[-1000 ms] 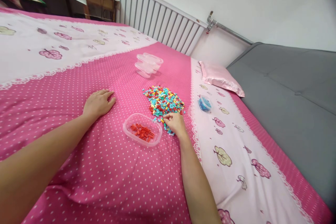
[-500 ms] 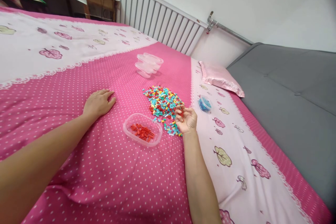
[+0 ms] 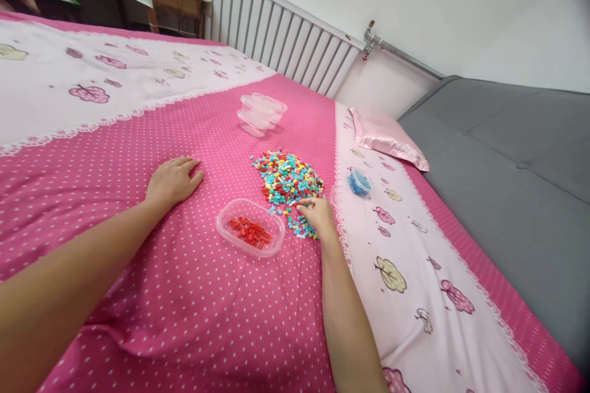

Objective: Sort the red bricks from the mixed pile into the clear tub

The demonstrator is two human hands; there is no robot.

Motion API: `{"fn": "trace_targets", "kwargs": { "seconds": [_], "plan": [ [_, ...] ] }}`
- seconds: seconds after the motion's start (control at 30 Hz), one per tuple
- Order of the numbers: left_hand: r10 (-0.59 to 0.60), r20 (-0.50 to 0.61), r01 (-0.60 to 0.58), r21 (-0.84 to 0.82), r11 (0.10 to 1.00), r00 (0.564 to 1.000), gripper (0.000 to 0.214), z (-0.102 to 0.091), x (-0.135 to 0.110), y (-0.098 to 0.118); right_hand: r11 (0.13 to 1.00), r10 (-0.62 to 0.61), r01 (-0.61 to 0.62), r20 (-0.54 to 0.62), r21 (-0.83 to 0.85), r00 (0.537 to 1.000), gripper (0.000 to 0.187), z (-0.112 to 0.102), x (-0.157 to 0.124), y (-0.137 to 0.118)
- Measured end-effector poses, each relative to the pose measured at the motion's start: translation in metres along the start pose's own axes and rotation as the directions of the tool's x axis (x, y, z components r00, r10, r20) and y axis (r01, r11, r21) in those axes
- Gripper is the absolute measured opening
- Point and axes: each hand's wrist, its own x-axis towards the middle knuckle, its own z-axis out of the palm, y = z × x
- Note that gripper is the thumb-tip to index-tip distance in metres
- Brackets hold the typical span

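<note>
My left hand (image 3: 173, 181) rests flat on the pink dotted sheet, fingers stretched out, holding nothing. Over the near right side of a heap of small toy bricks (image 3: 288, 175) in red, turquoise, yellow and white, my right hand (image 3: 318, 216) is turned palm down. Its thumb and forefinger pinch together at what looks like a red toy brick (image 3: 297, 204); the other fingers are partly hidden. Left of that hand, a clear oval plastic tub (image 3: 224, 234) holds loose red bricks (image 3: 250, 231).
Beyond the heap stand clear empty containers (image 3: 262, 112), stacked together. A small clear box with blue pieces (image 3: 359, 183) sits to the right, with a transparent lid edge beside it. A pink pillow (image 3: 389, 138), grey headboard (image 3: 507, 159) and metal railing (image 3: 276, 24) lie farther off.
My right hand has turned from palm up to palm down and shifted slightly left and nearer, its fingertips now at the heap's near edge. My left hand has stayed still.
</note>
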Motion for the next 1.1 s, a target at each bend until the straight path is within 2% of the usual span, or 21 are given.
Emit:
{"fn": "trace_targets", "kwargs": {
  "seconds": [0.17,0.3,0.53,0.7,0.93,1.1],
  "plan": [
    [0.001,0.001,-0.001,-0.009,1.000,1.000,0.066,0.000,0.000,0.000,0.987,-0.004,-0.002,-0.038,-0.163,0.999,0.021,0.002,-0.003,-0.006],
    [0.004,0.000,-0.004,-0.004,1.000,1.000,0.066,0.001,0.001,-0.001,0.987,0.006,-0.009,-0.018,-0.163,1.000,0.018,0.005,-0.003,-0.007],
    [0.014,-0.012,-0.014,-0.023,1.000,1.000,0.065,0.001,0.001,-0.002,0.982,0.015,-0.016,-0.010,-0.187,1.000,0.029,0.002,-0.004,-0.009],
    [0.013,-0.014,-0.013,-0.021,1.000,1.000,0.064,0.001,0.001,-0.001,0.974,0.011,-0.003,0.035,-0.226,0.999,0.019,0.001,-0.006,-0.011],
    [0.008,-0.008,-0.008,-0.002,1.000,1.000,0.064,0.002,0.000,-0.001,0.962,-0.003,0.026,0.087,-0.270,0.996,0.025,0.001,-0.004,-0.009],
    [0.013,-0.017,-0.013,-0.003,1.000,1.000,0.064,0.001,0.000,-0.001,0.958,-0.005,0.037,0.115,-0.286,0.993,0.016,0.001,-0.005,-0.012]
  ]
}}
